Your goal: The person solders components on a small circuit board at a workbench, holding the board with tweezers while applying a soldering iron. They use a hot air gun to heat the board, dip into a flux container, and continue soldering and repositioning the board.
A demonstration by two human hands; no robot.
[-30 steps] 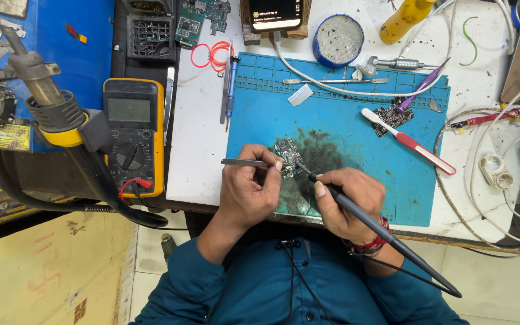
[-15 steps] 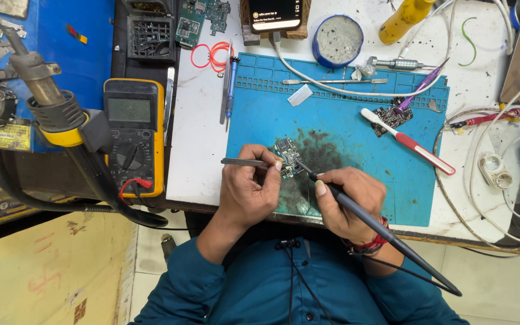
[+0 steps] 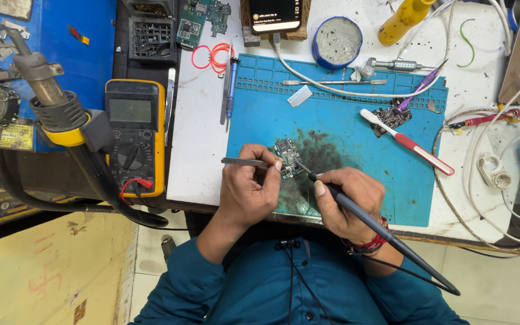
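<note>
Nothing is shifting noticeably since the earlier frames: both hands are staying planted over the small circuit board (image 3: pixel 286 154), which is lying on the stained middle of the blue work mat (image 3: pixel 344 114). The left hand (image 3: pixel 247 194) is pinching a pair of tweezers (image 3: pixel 243 161), fingers closed round them, tips reaching to the board's left edge. The right hand (image 3: pixel 347 201) is gripping a soldering iron (image 3: pixel 380 232) pen-fashion, its tip touching the board's lower right edge. Judging by this, the rework on the board is still under way; no joint can be seen clearly enough to call it finished.

Containers: a round blue tin (image 3: pixel 339 41) beyond the mat is holding a grey, crusted mass. A yellow bottle (image 3: pixel 405 18) is lying tilted beside it; its contents are not showing. A yellow multimeter (image 3: pixel 135 135) is sitting left of the mat.
</note>
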